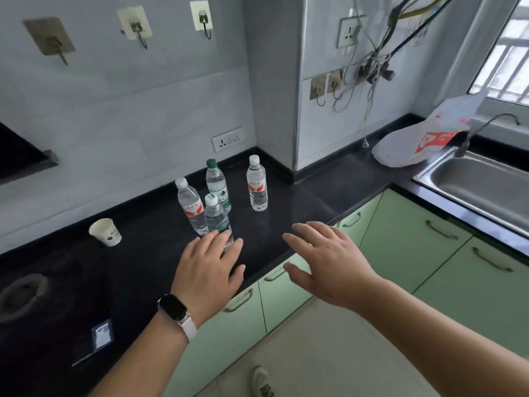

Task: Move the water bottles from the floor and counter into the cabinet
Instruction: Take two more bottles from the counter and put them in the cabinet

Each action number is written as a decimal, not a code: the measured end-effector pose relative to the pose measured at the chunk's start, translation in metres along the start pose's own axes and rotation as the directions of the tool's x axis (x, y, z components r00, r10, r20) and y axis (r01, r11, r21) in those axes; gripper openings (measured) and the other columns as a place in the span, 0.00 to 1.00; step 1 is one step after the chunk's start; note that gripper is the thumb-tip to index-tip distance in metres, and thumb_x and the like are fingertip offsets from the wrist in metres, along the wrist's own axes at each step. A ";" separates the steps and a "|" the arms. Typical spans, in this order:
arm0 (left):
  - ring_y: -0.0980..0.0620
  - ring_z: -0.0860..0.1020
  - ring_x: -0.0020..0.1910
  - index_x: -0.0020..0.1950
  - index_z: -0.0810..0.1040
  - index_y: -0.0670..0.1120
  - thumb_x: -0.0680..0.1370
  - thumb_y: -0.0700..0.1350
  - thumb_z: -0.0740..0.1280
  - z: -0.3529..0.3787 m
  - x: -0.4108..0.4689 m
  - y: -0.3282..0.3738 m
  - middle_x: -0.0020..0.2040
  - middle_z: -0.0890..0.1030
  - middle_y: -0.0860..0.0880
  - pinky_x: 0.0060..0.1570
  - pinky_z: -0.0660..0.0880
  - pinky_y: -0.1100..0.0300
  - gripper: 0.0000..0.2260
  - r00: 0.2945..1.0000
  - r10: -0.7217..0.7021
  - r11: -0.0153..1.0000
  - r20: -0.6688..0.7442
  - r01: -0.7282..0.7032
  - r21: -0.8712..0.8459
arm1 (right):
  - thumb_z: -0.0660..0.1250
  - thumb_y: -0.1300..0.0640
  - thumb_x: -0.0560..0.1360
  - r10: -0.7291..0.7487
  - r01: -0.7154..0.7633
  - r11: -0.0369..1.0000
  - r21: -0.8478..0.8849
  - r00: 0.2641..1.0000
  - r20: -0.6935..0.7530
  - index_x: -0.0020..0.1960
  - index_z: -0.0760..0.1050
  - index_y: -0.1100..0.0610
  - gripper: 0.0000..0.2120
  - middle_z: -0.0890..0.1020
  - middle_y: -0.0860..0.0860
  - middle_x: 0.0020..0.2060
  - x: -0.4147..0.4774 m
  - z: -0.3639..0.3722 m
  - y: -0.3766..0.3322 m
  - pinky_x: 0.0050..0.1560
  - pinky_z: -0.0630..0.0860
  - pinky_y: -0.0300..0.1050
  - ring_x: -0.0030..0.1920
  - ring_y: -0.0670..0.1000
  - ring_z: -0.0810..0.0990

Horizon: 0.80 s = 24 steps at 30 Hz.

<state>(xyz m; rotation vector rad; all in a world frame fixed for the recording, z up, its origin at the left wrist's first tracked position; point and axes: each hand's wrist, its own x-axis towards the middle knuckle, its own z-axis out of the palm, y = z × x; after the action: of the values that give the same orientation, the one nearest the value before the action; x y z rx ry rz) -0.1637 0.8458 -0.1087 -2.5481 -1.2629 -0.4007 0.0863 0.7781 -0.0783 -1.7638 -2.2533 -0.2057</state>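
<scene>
Several water bottles stand upright on the black counter (300, 196). A green-capped bottle (217, 184) is at the back, with a red-label bottle (191, 206) to its left. Another red-label bottle (257, 187) stands apart on the right. Nearest me is a small white-capped bottle (216, 216). My left hand (210, 270), with a watch on its wrist, hovers open just in front of that small bottle and hides its base. My right hand (326, 259) is open over the counter's front edge, holding nothing. The green cabinet doors (400, 242) below are closed.
A paper cup (105, 232) stands left of the bottles. A plastic bag (418, 141) lies beside the steel sink (481, 184) at the right. Wall hooks, sockets and hanging cables are behind the counter. A shoe (262, 381) shows on the floor.
</scene>
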 end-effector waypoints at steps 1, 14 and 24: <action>0.39 0.79 0.62 0.64 0.82 0.45 0.77 0.55 0.60 0.007 0.009 -0.009 0.62 0.82 0.42 0.58 0.77 0.41 0.22 1.000 -0.022 1.000 0.004 0.022 -0.008 | 0.57 0.38 0.76 0.005 -0.005 1.000 -0.001 1.000 0.008 0.66 0.77 0.51 0.26 0.80 0.49 0.62 0.013 0.005 0.005 0.61 0.75 0.52 0.63 0.56 0.77; 0.40 0.81 0.55 0.64 0.79 0.41 0.76 0.58 0.60 0.090 0.070 -0.097 0.57 0.83 0.43 0.46 0.80 0.46 0.25 0.924 -0.378 0.909 0.049 0.381 -0.168 | 0.55 0.36 0.76 0.033 -0.032 0.999 -0.019 0.994 0.108 0.67 0.77 0.51 0.28 0.80 0.48 0.61 0.154 0.076 0.046 0.59 0.76 0.54 0.63 0.55 0.78; 0.43 0.79 0.61 0.72 0.73 0.44 0.74 0.55 0.75 0.140 0.084 -0.076 0.63 0.80 0.47 0.55 0.78 0.50 0.29 0.702 -0.663 0.598 0.258 0.705 -0.382 | 0.62 0.39 0.78 0.121 -0.183 0.957 0.224 0.956 0.267 0.74 0.66 0.52 0.29 0.74 0.48 0.68 0.223 0.139 0.103 0.64 0.71 0.51 0.69 0.54 0.70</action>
<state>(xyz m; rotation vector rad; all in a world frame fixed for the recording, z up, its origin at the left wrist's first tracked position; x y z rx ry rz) -0.1586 1.0014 -0.1993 -2.2947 -2.4494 -0.8311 0.1189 1.0488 -0.1503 -1.9038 -2.1740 0.3350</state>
